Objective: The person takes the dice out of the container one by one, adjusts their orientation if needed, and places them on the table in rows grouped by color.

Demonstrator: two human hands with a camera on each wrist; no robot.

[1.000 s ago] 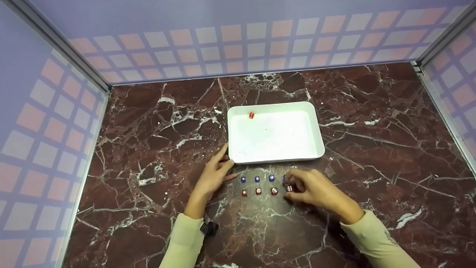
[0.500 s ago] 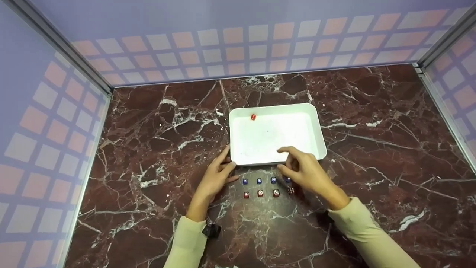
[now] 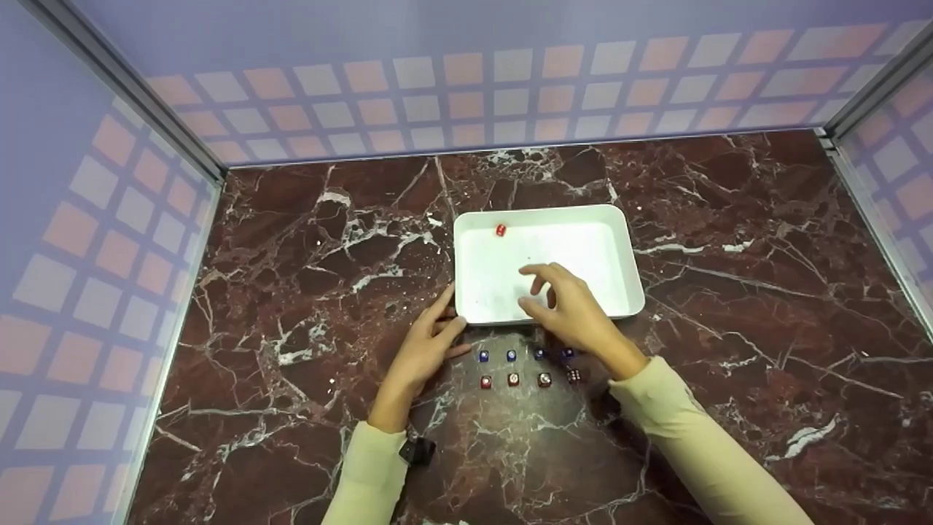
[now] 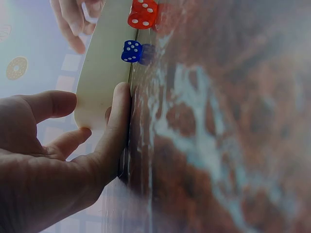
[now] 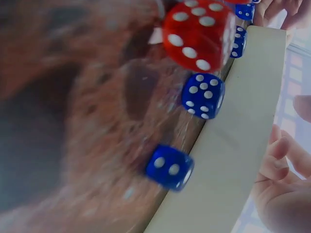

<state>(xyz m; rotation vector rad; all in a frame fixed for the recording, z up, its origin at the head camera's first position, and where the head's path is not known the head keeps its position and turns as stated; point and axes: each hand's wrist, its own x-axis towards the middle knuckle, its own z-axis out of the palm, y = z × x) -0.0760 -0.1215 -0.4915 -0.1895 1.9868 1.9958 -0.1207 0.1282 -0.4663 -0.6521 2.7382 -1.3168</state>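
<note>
My left hand (image 3: pixel 424 344) rests at the near left corner of a white tray (image 3: pixel 630 251). Its fingers are extended, with the thumb touching the tray's wall (image 4: pixel 103 73) in the left wrist view. Above the tray's near side is my right hand (image 3: pixel 572 310), thumb and index finger held apart with nothing visible between them. A single red die (image 3: pixel 501 230) lies inside the tray, near its far left corner, beyond the right fingertips.
In front of the tray, several blue dice (image 3: pixel 512 355) form a row, with a row of several red dice (image 3: pixel 514 379) nearer me. Some dice sit below my right forearm, including a blue die (image 5: pixel 170 167). Patterned walls (image 3: pixel 466 65) bound the marble table (image 3: pixel 328 292).
My right hand has left the right end of the dice rows and moved forward and left over the tray. The left hand has stayed at the corner.
</note>
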